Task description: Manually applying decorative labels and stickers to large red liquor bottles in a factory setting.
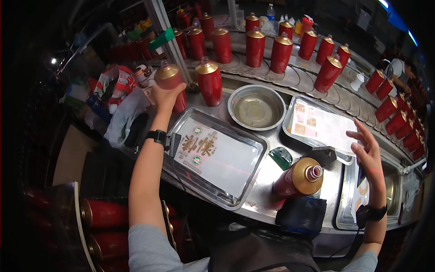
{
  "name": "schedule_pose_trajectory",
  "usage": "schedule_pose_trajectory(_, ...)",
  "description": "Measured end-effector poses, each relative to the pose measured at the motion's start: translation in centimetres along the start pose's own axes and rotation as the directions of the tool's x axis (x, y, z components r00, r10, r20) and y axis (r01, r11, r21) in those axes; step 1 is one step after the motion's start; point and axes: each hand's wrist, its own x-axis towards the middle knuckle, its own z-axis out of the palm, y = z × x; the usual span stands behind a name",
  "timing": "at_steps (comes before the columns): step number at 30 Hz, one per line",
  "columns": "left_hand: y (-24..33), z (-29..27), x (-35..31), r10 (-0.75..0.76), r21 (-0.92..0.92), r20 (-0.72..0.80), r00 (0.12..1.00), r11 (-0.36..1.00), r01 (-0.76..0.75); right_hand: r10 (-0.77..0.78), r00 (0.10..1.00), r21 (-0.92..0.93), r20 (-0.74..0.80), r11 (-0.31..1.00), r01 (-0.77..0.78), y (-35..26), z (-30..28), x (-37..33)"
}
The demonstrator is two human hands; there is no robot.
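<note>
My left hand (165, 96) is at the far-left end of the bench (267, 174), fingers wrapped round the body of a red bottle w/ gold shoulder (170, 79), held upright just beside a second red bottle (209, 81) standing at the bench's back edge. My right hand (368, 152) hangs over the right end, fingers spread wide, nothing in them, above the edge of the label tray (317, 124).

Near the front edge a third red bottle (297, 179) lies on its side on a dark cradle (301, 213), neck pointing right. Btw the hands: a big steel tray w/ a white printed sheet (217, 158) and a round steel bowl (256, 108) w/ some liquid in it.

To do this well, I judge: keep the grip low on the body, not on the gold shoulder, lift straight so it doesn't knock its neighbour, and carry it clear over the tray rim. The free hand should be ready to steady it as it comes down.

Hard to tell: the held bottle's neck and cap are partly lost agst the dark clutter behind. The conveyor (299, 75) of red bottles bends away at the rim. Can't say what the small dark-green item (282, 157) by the cradle is. A person (401, 70) far right is mostly cut off.
</note>
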Motion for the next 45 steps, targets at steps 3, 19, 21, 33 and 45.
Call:
schedule_pose_trajectory(3, -1.0, 1.7, 0.9, -0.073, 0.043, 0.072, 0.995, 0.997, 0.07, 0.058, 0.998, 0.015, -0.037, 0.998, -0.058, 1.1, -0.2, -2.7)
schedule_pose_trajectory(19, -4.0, 1.7, 1.2, -0.426, -0.078, 0.301, 0.853, 0.881, 0.467, 0.174, 0.765, -0.252, -0.62, 0.879, -0.404, 11.5, -7.8, -13.9)
schedule_pose_trajectory(21, 0.5, 0.0, -1.0, -0.402, -0.01, 0.338, 0.851, 0.903, 0.43, 0.179, 0.684, -0.321, -0.708, 0.78, -0.536, 13.3, -9.9, -16.0)
schedule_pose_trajectory(33, 23.4, 0.3, -22.3, 0.314, -0.505, 0.833, 0.456, 0.768, 0.393, 0.149, 0.686, -0.59, -0.712, 0.403, -0.7, 22.4, -16.1, -17.8)
schedule_pose_trajectory(45, 24.6, -0.1, -30.5, -0.097, -0.076, 0.927, 0.362, 0.898, 0.434, 0.199, 0.706, -0.565, -0.68, 0.472, -0.677, 28.1, -22.2, -16.9)
